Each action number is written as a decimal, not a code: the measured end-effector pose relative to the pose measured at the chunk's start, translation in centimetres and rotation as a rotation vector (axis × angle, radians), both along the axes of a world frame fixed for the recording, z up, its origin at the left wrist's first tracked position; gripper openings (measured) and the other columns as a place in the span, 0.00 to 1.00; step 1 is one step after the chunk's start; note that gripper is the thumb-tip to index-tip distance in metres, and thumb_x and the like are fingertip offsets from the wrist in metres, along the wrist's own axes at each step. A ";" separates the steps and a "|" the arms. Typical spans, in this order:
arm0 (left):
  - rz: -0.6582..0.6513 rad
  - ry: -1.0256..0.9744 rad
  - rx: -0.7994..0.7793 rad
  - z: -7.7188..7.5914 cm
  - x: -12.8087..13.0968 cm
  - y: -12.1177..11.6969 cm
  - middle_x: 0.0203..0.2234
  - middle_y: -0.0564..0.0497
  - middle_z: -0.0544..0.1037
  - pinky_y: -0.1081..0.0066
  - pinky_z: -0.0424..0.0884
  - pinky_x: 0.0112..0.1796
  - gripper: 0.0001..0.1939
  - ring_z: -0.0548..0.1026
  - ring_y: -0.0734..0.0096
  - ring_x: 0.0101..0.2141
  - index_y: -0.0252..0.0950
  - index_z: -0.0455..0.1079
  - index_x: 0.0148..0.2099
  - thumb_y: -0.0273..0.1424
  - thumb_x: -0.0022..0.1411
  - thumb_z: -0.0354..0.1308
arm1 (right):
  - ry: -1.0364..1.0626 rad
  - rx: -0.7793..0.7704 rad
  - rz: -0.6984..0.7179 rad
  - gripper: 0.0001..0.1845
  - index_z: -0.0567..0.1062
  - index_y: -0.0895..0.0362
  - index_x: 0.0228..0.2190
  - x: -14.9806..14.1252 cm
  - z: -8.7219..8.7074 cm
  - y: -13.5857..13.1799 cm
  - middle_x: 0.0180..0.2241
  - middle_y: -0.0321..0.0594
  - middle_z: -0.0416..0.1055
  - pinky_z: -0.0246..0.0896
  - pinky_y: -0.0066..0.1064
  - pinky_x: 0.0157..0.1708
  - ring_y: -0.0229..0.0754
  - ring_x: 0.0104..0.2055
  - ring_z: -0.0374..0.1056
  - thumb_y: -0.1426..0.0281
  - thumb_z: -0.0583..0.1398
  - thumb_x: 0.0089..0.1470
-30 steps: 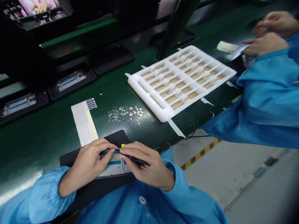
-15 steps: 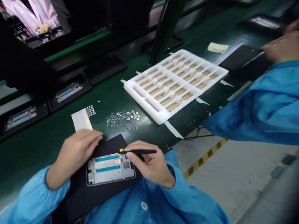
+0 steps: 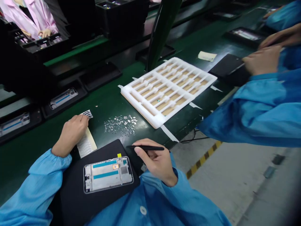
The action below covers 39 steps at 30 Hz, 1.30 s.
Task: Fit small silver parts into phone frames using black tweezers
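My left hand [image 3: 72,135] rests on a sheet of thin pale strips [image 3: 87,142] with a cream edge. Its fingers are bent together at the sheet's far end, by the black-and-white striped part; the fingertips are partly hidden. In my right hand [image 3: 157,161] is a pair of black tweezers [image 3: 149,147], pinched like a pen, its tip pointing left above the table. Between my hands, a phone frame [image 3: 107,181] with two blue strips and a yellow tab [image 3: 119,155] at its upper edge lies on a black pad [image 3: 77,202].
Small shiny pieces [image 3: 121,125] lie scattered beyond the pad. A white foam tray [image 3: 156,121] with slots is taped to the green table. Black trays [image 3: 81,89] stand at the left, two holding phone frames. A co-worker's hands [image 3: 264,59] are at the right.
My left hand has moved from the phone frame up and left onto the strip sheet. My right hand has drawn the tweezers back to the right, away from the frame, which is now uncovered.
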<state>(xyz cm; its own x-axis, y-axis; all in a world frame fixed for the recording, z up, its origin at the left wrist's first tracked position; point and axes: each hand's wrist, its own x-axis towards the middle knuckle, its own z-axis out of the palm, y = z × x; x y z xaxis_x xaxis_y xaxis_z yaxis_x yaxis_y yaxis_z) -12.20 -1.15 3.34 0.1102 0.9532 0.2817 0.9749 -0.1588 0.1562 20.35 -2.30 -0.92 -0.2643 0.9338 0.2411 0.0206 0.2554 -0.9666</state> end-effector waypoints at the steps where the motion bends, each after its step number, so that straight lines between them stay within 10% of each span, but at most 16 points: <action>1: -0.001 0.004 -0.003 0.2 0.1 -0.2 0.31 0.57 0.73 0.80 0.69 0.41 0.18 0.77 0.76 0.39 0.36 0.70 0.41 0.36 0.82 0.45 | -0.001 0.018 0.004 0.06 0.84 0.56 0.39 -0.1 0.2 0.1 0.37 0.44 0.82 0.78 0.35 0.40 0.45 0.39 0.79 0.70 0.65 0.67; 6: -0.120 0.062 -0.026 1.5 2.5 -3.0 0.39 0.50 0.80 0.69 0.73 0.39 0.15 0.79 0.65 0.39 0.39 0.72 0.47 0.37 0.81 0.46 | -0.054 0.228 0.102 0.13 0.82 0.55 0.45 -0.4 1.8 -0.5 0.50 0.49 0.80 0.77 0.44 0.53 0.49 0.52 0.78 0.76 0.57 0.69; 15: -0.491 0.033 0.072 2.8 8.9 -11.3 0.37 0.45 0.82 0.63 0.77 0.42 0.07 0.80 0.63 0.37 0.30 0.73 0.50 0.23 0.75 0.55 | -0.467 0.575 0.361 0.16 0.80 0.54 0.50 -1.1 2.6 -3.6 0.44 0.44 0.80 0.80 0.31 0.42 0.44 0.45 0.79 0.79 0.58 0.67; 24: -0.249 0.000 -0.027 1.1 6.9 -12.5 0.47 0.43 0.82 0.63 0.78 0.48 0.10 0.81 0.61 0.45 0.32 0.75 0.53 0.29 0.77 0.55 | -0.606 0.534 0.284 0.17 0.77 0.57 0.44 -1.2 1.0 -2.0 0.42 0.44 0.79 0.74 0.29 0.36 0.42 0.41 0.78 0.83 0.51 0.64; 39: -0.444 0.055 0.049 0.1 7.1 -11.9 0.46 0.38 0.82 0.60 0.81 0.48 0.16 0.80 0.57 0.46 0.27 0.74 0.59 0.22 0.77 0.49 | -0.791 0.765 0.262 0.18 0.80 0.62 0.44 -1.8 1.0 -2.0 0.44 0.49 0.82 0.71 0.36 0.27 0.46 0.36 0.75 0.80 0.50 0.70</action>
<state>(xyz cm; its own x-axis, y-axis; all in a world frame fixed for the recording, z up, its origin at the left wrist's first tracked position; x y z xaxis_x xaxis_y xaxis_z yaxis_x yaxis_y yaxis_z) -5.12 -13.06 3.44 0.5212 0.7959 0.3081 0.8174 -0.5693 0.0879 18.56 -4.29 0.07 -0.7626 0.5057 0.4034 0.4157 0.8609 -0.2934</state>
